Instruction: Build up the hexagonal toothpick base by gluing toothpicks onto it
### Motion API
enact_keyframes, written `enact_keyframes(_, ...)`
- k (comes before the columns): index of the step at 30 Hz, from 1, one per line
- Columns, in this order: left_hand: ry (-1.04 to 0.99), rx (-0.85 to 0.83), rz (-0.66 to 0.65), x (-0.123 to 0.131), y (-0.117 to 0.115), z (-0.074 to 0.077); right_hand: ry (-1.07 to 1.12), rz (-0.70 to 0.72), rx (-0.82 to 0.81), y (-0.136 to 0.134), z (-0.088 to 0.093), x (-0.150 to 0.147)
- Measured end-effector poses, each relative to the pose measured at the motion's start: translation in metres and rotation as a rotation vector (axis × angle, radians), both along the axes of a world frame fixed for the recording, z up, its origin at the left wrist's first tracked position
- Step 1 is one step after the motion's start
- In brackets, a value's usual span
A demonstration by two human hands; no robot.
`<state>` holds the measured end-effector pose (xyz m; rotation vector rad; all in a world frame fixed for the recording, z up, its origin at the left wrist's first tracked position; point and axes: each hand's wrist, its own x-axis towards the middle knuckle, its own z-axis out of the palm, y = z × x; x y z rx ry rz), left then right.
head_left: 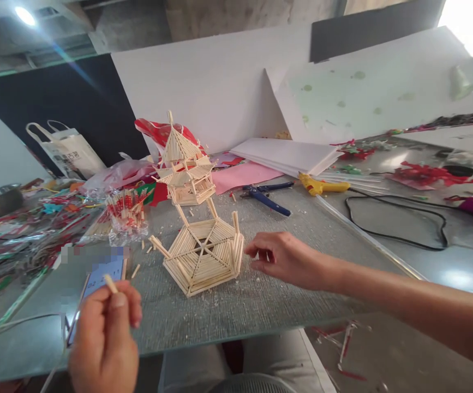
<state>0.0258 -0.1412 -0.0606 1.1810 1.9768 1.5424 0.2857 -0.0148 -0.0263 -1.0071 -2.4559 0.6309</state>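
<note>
My left hand, at the lower left, pinches a short wooden stick between thumb and forefinger. A hexagonal base built of wooden sticks lies on the grey mat, with short stick posts standing at its corners. Right beside its right edge is my right hand, fingers curved and the thumb apart, with nothing visible in them. Whether those fingertips touch the base I cannot tell. Behind the base stands a tiered pagoda of the same sticks with a pointed roof. Loose stick pieces lie left of the base.
Blue-handled pliers and a yellow glue gun with a black cord lie behind my right hand. A bag of red-marked sticks and a phone are on the left. White boards are stacked at the back.
</note>
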Motion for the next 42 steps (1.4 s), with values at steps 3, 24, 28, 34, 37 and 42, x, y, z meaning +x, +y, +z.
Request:
enact_keyframes(3, 0.406, 0.141, 0.003, 0.032, -0.004, 0.003, 0.051, 0.037, -0.004, 0.006, 0.004, -0.002)
enact_keyframes(24, 0.877, -0.046, -0.328, 0.074, 0.053, -0.007, 0.063, 0.219, -0.059, 0.007, 0.003, -0.029)
enact_keyframes(28, 0.879, -0.041, -0.307, 0.076, 0.051, -0.008, 0.091, 0.217, -0.097, 0.008, -0.001, -0.03)
enact_keyframes(34, 0.906, -0.088, -0.277, 0.081, 0.053, -0.003, 0.066, 0.257, -0.068, 0.01, 0.0, -0.031)
enact_keyframes(37, 0.922, -0.09, -0.275, 0.082, 0.054, -0.002, 0.068, 0.268, -0.059, 0.01, -0.001, -0.032)
enact_keyframes(42, 0.969, 0.257, -0.228, 0.069, 0.034, 0.002, 0.118, 0.288, -0.095, 0.008, 0.003, -0.024)
